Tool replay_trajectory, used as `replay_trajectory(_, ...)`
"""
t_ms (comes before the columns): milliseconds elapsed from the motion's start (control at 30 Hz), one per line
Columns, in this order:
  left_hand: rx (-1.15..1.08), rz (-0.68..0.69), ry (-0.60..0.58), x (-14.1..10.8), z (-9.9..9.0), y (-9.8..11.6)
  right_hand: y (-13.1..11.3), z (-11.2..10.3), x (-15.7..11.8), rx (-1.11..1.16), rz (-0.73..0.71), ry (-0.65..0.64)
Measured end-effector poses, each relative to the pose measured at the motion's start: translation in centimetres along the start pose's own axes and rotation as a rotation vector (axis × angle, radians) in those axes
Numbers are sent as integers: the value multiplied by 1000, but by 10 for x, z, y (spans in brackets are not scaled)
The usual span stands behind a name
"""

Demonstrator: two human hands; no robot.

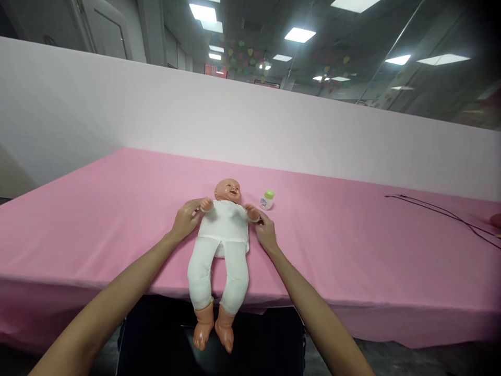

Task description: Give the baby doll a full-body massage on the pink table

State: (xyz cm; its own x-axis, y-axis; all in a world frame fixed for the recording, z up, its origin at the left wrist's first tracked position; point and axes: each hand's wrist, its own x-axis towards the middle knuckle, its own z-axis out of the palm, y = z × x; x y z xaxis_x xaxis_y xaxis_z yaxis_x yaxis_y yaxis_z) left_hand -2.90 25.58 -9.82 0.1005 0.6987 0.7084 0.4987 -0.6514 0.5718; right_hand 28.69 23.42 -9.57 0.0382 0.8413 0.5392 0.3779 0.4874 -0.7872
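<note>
A baby doll (224, 222) in a white top and white trousers lies on its back on the pink cloth, its head pointing away from me. Its bare feet hang past the table's front edge, above my dark-clad lap. My left hand (186, 219) is closed on the doll's arm at the left, by the wrist. On the other side, my right hand (266, 231) pinches the sleeve end of the doll's other arm. Both doll hands show above my fingers, whose tips are partly hidden. A small white jar (266, 201) with a green lid stands just beyond my right hand.
Pink cloth (336, 245) covers the table and drapes over its front edge. Thin dark cords (442, 210) lie at the right, near what looks like another person's fingertip (496, 220) at the picture's edge. A low white wall (250, 128) with glass above it runs behind.
</note>
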Motion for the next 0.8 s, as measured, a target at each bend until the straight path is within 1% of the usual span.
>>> replay_trajectory(67,-89,-220,82,2,1,-5,5,-1,2,74,145,112)
replay_trajectory(100,-145,-313,124,3,1,-7,7,-2,4,101,191,145)
replay_trajectory(133,-201,-385,157,3,0,-9,9,-3,5,122,219,165)
replay_trajectory(167,-251,-428,179,4,0,-11,11,-4,6,137,233,172)
replay_trajectory(200,-282,-442,189,4,-1,-12,12,-5,7,148,236,169)
replay_trajectory(267,-274,-398,179,4,-2,-11,11,-5,8,147,216,141)
replay_trajectory(333,-185,-271,142,3,-3,-7,8,-4,6,123,140,76)
replay_trajectory(400,-74,-74,73,1,-2,-2,3,-3,3,59,-3,-39)
replay_trajectory(500,58,255,-36,-1,0,3,-1,-2,-2,-102,-239,-216)
replay_trajectory(567,111,376,-65,-1,1,3,-2,-3,-4,-193,-318,-273)
replay_trajectory(633,126,397,-71,-1,1,4,-1,-2,-4,-220,-329,-283)
replay_trajectory(700,95,329,-67,-2,2,4,0,-1,-4,-168,-272,-252)
replay_trajectory(733,58,255,-57,-2,2,5,1,0,-3,-115,-212,-219)
replay_trajectory(800,-44,37,-3,-2,3,5,2,1,-1,15,-41,-111)
